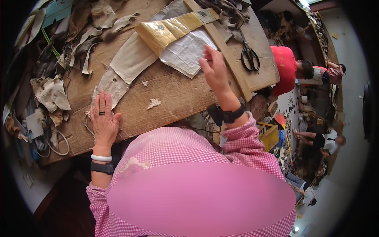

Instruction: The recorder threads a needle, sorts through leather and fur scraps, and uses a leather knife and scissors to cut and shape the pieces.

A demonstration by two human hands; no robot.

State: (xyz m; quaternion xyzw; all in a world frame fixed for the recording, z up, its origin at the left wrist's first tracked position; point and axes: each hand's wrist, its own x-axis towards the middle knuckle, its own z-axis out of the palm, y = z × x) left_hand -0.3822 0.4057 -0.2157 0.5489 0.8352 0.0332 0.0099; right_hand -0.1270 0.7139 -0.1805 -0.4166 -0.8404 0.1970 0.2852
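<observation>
So my left hand (104, 122) is laid out flat, fingers straight and close together, palm down on the near end of a rough, greyish-beige piece of hide (112, 85) with a ragged edge. Not gripping it, just spread over it. That piece lies toward the left side of a worn brown wooden tabletop (173, 94), and its far end meets a smoother cream-coloured curved strip (132, 59) that runs up and to the right. My right hand (216, 73) is over at the right, fingers loosely bent, thumb and index apart, so that grip's open too. Its fingertips are over the edge of a crinkled white sheet (185, 51), though I can't tell if they're touching it. Across the top of that sheet there's a flat, shiny yellow-brown taped band (169, 31). Just right of my hand, a long bare wooden slat (233, 65) lies at a slant, and past it are black-handled scissors (250, 60), points facing away from me. Left side of the table is a heap of pale and dark-brown hide scraps (51, 93), kinda messy tbh.
</observation>
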